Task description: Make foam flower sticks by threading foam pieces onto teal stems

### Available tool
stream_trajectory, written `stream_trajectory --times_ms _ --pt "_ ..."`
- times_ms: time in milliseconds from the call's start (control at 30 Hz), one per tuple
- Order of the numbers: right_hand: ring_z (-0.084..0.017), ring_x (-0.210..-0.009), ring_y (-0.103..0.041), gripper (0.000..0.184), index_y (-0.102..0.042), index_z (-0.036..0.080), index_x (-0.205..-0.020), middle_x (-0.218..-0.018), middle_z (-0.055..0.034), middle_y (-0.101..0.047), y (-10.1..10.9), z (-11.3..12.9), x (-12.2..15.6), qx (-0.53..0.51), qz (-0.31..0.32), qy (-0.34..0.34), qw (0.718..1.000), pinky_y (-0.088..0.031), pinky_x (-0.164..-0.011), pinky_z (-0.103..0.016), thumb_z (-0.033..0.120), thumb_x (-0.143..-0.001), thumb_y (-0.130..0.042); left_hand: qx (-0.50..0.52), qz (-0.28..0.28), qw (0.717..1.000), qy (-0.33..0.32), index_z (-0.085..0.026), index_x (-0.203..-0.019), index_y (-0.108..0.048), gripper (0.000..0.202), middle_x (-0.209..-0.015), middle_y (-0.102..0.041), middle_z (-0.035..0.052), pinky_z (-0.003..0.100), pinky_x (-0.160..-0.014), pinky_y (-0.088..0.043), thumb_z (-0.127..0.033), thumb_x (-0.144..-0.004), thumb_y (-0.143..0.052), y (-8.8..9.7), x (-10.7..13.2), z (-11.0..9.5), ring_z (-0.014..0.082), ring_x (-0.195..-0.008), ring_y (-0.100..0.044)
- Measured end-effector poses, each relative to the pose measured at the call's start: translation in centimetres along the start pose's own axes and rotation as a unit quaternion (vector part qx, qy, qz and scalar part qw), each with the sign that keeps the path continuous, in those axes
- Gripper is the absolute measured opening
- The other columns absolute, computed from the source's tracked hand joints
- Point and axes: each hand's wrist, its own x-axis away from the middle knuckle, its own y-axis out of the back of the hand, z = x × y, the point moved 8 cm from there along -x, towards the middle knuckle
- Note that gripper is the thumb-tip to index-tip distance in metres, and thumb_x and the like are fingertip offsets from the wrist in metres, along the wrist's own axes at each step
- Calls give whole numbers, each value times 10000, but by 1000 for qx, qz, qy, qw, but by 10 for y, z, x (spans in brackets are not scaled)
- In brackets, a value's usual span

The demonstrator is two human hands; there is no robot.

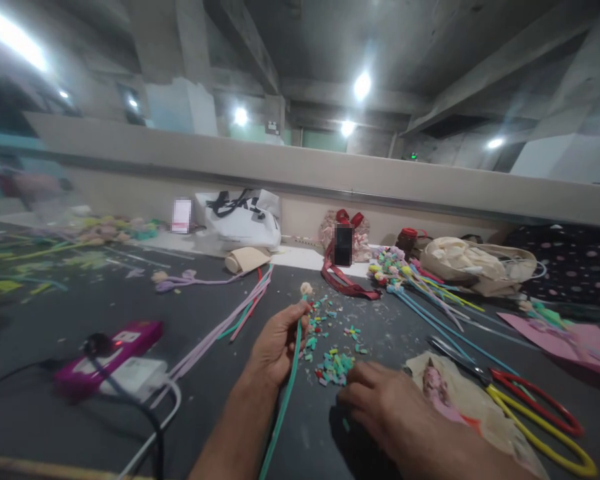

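My left hand (279, 341) is closed around a long thin green stem (291, 377) that looks like a fuzzy craft wire. A small cream-coloured bud (307, 288) sits at its upper end, just above my fingertips. The stem's lower part runs down past my wrist to the bottom edge. My right hand (390, 403) is low over the table, its fingers curled together beside a heap of small cut green pieces (335, 367). What those fingers hold, if anything, is hidden. More green, red and yellow bits lie scattered beyond the heap.
Scissors (480, 373) with red and yellow handles lie at the right, by a crumpled wrapper (490, 407). A pink power strip (110, 357) with cables and lilac stems (220, 327) are at the left. Behind are a white bag (240, 223) and a bunch of stems (390, 267).
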Motion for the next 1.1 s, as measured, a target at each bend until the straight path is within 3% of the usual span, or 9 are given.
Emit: stream_trajectory --times_ms 100,167,333,500,600,833,933,1100 --pt "-155 -748 -519 150 -581 234 -831 -835 -10 -573 -7 -8 -23 62 21 19 998 -346 -593 -228 169 -769 -461 3 -26 999 -23 -129 -680 -530 116 -424 -448 -71 95 -241 -186 -225 -668 -592 6 0 -6 2 -278 -310" --pt "-151 -718 -534 154 -586 219 -821 -814 -20 -574 -5 -27 -33 80 27 -9 996 -344 -571 -226 152 -764 -460 6 -44 998 -33 -127 -672 -529 108 -428 -459 -66 88 -246 -188 -216 -667 -591 10 0 -9 2 -289 -330" --pt "-133 -702 -545 198 -582 192 -868 -786 -35 -570 21 -61 -32 46 -26 -61 997 -357 -612 -215 182 -828 -388 8 -71 996 -45 -120 -664 -541 92 -444 -479 -56 79 -263 -192 -195 -659 -596 16 0 -13 -2 -312 -357" --pt "-118 -665 -549 212 -602 206 -796 -727 -13 -585 25 -57 -36 2 -38 -42 998 -352 -599 -200 207 -830 -392 -4 -96 994 -55 -123 -670 -559 126 -454 -489 -56 88 -269 -184 -221 -628 -624 23 -1 -13 1 -314 -371" --pt "-124 -704 -563 211 -609 204 -801 -752 -18 -603 20 -54 -61 22 -29 -28 999 -350 -605 -198 195 -824 -399 -19 -117 991 -66 -129 -682 -570 158 -464 -496 -61 93 -274 -185 -251 -611 -640 27 -1 -14 -1 -310 -369" --pt "-147 -765 -558 215 -594 207 -933 -874 -49 -582 1 -45 -126 39 -19 3 999 -348 -605 -216 212 -823 -409 -11 -100 993 -63 -134 -666 -552 199 -440 -468 -80 102 -273 -173 -278 -583 -660 30 -5 -12 -10 -287 -311" --pt "-139 -727 -549 189 -598 220 -911 -874 -37 -572 -9 -32 -120 40 0 39 998 -338 -577 -216 240 -801 -445 -1 -98 993 -61 -139 -675 -550 199 -438 -463 -84 101 -275 -175 -281 -589 -659 30 -6 -12 -11 -288 -310" --pt "-112 -631 -527 187 -597 205 -758 -765 -12 -574 -13 -25 -75 36 35 89 995 -308 -521 -209 216 -810 -418 -18 -95 994 -48 -140 -672 -567 188 -455 -477 -73 111 -269 -200 -303 -612 -639 27 -5 -8 -1 -287 -320"
